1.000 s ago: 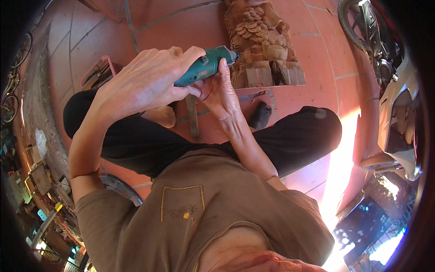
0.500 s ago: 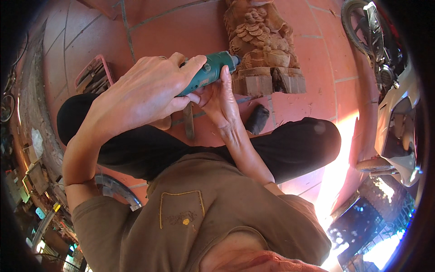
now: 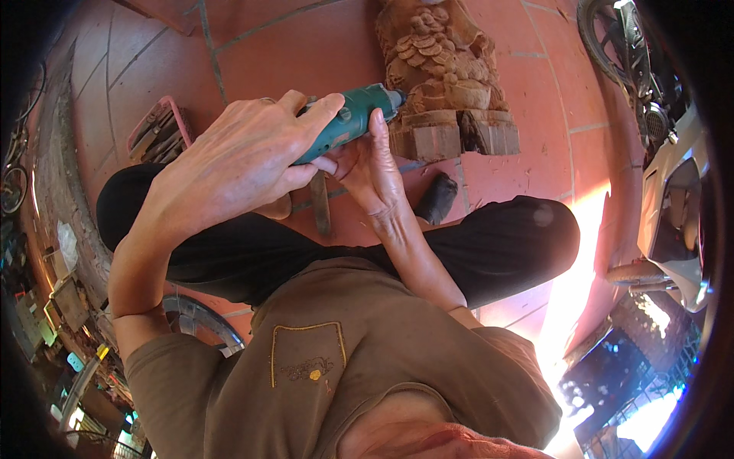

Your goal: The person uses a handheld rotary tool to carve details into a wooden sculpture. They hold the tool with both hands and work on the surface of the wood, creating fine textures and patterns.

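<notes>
My left hand (image 3: 248,153) wraps round the rear of a green straight grinder (image 3: 348,118), its thumb and fingers closed on the body. From below and the right, my right hand (image 3: 375,172) holds the same grinder near its front, with the thumb up along the side. The grinder's dark tip points right, toward a carved wooden statue (image 3: 447,73) that stands on the tiles; a visible bit cannot be made out. Part of the grinder and some fingertips are hidden behind my left hand.
A pink-rimmed basket (image 3: 183,122) of long tools sits to the left on red floor tiles. A flat wooden bar (image 3: 320,205) lies below my hands, near a dark shoe-like thing (image 3: 437,199). A motorbike (image 3: 673,199) stands at the right, and a wheel (image 3: 205,321) shows beside my left elbow.
My hands and the grinder keep nearly the same pose, with only a slight shift. The surroundings move a little in the picture as the view tilts.
</notes>
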{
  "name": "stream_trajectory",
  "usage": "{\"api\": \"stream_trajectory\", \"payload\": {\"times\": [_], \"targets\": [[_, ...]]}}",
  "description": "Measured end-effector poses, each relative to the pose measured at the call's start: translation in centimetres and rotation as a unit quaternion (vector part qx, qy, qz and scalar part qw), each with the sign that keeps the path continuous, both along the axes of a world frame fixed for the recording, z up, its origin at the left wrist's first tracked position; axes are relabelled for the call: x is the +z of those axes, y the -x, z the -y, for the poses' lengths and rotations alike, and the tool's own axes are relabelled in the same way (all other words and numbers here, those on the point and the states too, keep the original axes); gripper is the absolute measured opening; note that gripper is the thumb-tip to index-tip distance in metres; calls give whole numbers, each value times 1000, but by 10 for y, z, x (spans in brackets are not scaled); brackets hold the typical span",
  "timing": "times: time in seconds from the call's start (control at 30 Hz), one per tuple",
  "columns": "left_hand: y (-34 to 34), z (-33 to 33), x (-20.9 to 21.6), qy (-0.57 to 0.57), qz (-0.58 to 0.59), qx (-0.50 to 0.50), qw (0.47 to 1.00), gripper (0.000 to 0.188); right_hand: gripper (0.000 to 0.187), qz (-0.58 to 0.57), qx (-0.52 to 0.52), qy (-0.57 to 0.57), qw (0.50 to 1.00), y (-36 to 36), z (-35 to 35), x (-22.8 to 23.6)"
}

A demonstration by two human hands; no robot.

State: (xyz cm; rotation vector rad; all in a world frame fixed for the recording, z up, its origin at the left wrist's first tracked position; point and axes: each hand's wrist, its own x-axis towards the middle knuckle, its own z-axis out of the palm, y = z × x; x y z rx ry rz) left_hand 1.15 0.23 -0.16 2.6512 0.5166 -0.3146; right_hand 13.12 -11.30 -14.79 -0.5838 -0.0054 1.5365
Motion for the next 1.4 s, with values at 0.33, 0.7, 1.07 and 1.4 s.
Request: {"api": "stream_trajectory", "payload": {"times": [0.33,0.7,1.07,1.4], "targets": [[2,1,4,6,4,-10,1000,68,72,-7,-7,5,1000,8,5,5],[1,-6,5,40,13,-25,999,64,74,-9,-17,9,1000,12,9,10],[-1,-12,3,52,7,-34,998,68,61,-37,-47,14,998,15,10,12],[1,-10,5,14,13,-39,999,65,64,-38,-37,4,999,13,7,12]]}}
